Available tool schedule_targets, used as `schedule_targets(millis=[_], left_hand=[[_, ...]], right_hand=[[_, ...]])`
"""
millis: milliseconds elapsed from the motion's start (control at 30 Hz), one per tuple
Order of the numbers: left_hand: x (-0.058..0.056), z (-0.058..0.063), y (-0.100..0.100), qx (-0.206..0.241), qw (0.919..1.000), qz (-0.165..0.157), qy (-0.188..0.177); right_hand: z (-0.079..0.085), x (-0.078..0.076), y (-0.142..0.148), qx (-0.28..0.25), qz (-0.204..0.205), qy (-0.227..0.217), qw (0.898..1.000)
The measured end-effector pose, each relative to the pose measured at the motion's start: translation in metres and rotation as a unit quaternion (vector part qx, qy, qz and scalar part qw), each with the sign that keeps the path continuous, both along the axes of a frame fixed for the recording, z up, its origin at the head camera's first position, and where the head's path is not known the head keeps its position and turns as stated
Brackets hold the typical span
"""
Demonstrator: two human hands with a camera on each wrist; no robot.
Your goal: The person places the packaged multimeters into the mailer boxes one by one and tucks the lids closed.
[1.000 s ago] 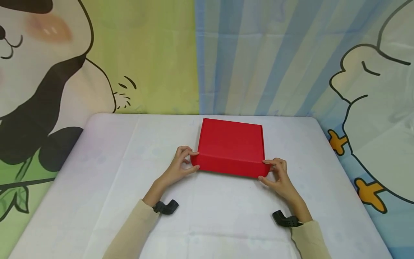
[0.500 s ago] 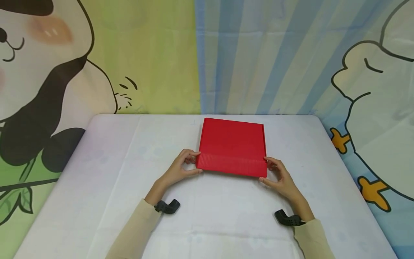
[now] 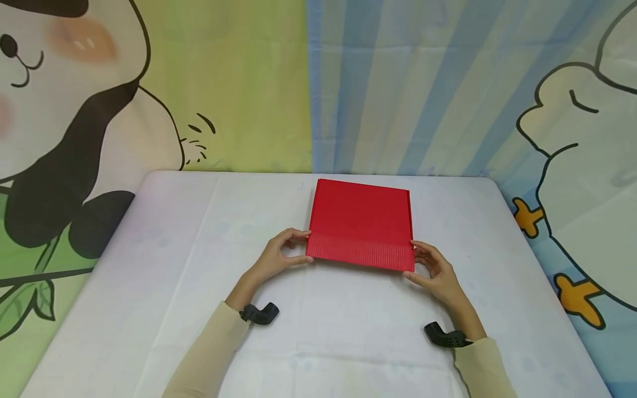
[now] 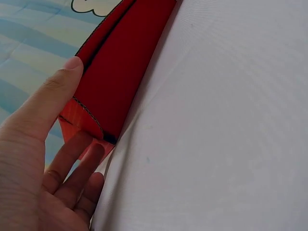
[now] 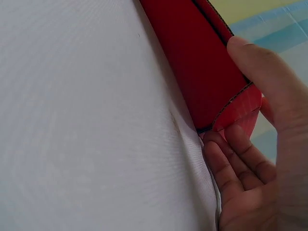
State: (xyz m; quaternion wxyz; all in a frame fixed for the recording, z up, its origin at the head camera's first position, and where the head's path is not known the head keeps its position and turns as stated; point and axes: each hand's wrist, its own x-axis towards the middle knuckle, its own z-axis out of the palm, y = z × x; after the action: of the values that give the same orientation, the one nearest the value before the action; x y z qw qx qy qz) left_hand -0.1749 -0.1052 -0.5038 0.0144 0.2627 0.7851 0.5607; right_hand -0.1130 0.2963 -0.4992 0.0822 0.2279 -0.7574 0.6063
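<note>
A red cardboard box [image 3: 363, 213] lies on the white-covered table, its lid down and a ribbed front flap [image 3: 359, 252] tilted outward along the near side. My left hand [image 3: 275, 255] holds the flap's left end, the thumb at the near edge and the fingers bent by the side. At the opposite end my right hand [image 3: 439, 276] holds it the same way. Both wrist views show a rounded cardboard tab, the left tab [image 4: 83, 115] and the right tab [image 5: 237, 105], between thumb and fingers. Below the flap appears the box's darker front wall [image 4: 115, 72].
A white cloth covers the table [image 3: 239, 354], its far edge just beyond the box. Behind stands a printed curtain [image 3: 239, 83] with cartoon animals and stripes. Each wrist wears a black camera mount, the left mount [image 3: 260, 314] and the right mount [image 3: 445, 335].
The front flap has swung up and outward from hanging down over the box's front, and its ribbed face now shows. Both hands keep hold of its ends. The head view has shifted slightly.
</note>
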Motion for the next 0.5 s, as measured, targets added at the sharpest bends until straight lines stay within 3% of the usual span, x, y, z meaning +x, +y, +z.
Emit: schedule_targets(millis=[500], left_hand=[[0.0043,0.0044,-0.0019,0.006,0.9970,0.039,-0.066]], right_hand=[[-0.0001,0.0005,0.0025,-0.021,0.007,-0.022,1.000]])
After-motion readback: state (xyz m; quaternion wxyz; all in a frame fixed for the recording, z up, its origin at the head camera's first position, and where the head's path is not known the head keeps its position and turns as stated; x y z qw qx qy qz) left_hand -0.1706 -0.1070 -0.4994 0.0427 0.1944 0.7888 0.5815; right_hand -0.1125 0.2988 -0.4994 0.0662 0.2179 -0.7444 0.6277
